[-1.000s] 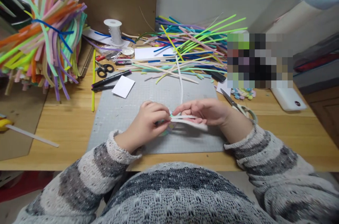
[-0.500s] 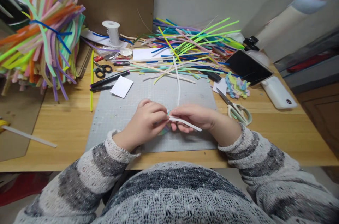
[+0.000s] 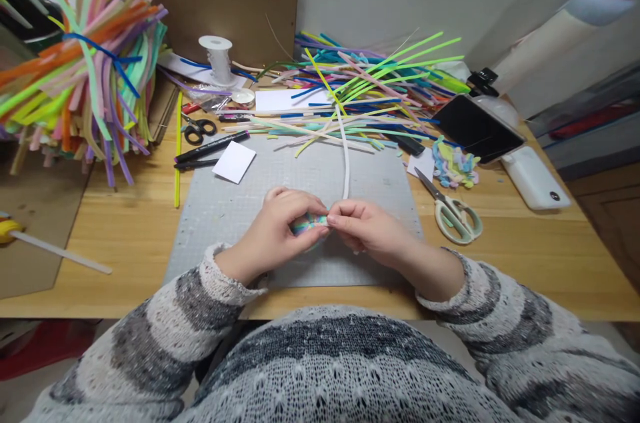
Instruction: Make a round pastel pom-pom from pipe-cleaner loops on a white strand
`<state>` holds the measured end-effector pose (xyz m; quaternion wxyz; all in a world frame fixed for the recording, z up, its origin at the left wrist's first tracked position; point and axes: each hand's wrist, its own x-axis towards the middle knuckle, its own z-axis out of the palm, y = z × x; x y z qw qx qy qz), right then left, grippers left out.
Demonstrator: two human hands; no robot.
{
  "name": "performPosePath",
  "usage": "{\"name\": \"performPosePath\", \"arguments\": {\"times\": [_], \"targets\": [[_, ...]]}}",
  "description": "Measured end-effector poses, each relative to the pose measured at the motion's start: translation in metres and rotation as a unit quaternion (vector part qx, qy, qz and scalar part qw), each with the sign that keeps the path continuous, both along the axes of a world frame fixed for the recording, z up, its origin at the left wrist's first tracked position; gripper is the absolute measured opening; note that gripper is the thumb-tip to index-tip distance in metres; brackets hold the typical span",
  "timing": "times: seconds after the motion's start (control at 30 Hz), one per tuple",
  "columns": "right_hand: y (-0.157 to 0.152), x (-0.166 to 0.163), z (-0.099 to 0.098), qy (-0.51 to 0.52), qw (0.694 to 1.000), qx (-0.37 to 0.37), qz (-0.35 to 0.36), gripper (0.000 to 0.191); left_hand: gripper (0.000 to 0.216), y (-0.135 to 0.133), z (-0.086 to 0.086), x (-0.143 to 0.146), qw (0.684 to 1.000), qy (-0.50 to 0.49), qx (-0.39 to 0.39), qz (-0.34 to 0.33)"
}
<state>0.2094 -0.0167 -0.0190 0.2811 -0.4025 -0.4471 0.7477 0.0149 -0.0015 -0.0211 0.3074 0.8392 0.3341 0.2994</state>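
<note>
My left hand [image 3: 280, 231] and my right hand [image 3: 371, 228] meet over the grey cutting mat [image 3: 225, 210]. Between the fingertips sits a small pastel multicoloured coil [image 3: 309, 224], pinched by my left fingers. My right fingers are closed on a white pipe cleaner [image 3: 345, 160] that runs from the coil up the mat toward the pile of coloured pipe cleaners [image 3: 370, 86]. Both hands hover just above the mat's near half.
Green-handled scissors [image 3: 453, 210] lie right of the mat, beside pastel twisted pieces [image 3: 453, 166], a dark tablet [image 3: 477, 130] and a white case [image 3: 535, 176]. Left are black scissors [image 3: 197, 130], markers [image 3: 210, 148], a white card [image 3: 234, 162], a thread spool [image 3: 217, 56] and a big pipe-cleaner bundle [image 3: 85, 70].
My right hand has drawn in toward my left; the loose white end that stuck out to the right is now tucked into my fingers, and the coil shows between the hands.
</note>
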Motion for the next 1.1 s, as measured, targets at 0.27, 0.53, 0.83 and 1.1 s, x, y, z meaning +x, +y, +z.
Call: {"name": "performPosePath", "arguments": {"times": [0.27,0.53,0.83,1.1], "targets": [[-0.006,0.002,-0.006,-0.029,0.999,-0.040,0.012,0.033,0.011,0.005,0.000,-0.003,0.998,0.044,0.002,-0.049],[0.000,0.000,-0.003,-0.101,0.994,0.012,0.038,0.033,0.008,0.004,-0.001,0.000,0.995,0.089,-0.003,-0.034],[-0.008,-0.005,0.004,-0.078,0.983,0.167,-0.025,0.033,0.003,0.001,0.007,0.001,0.997,0.007,0.070,-0.016],[-0.014,-0.002,0.004,-0.088,0.970,0.222,-0.051,0.034,0.004,0.002,0.009,0.000,0.997,-0.009,0.077,-0.018]]}}
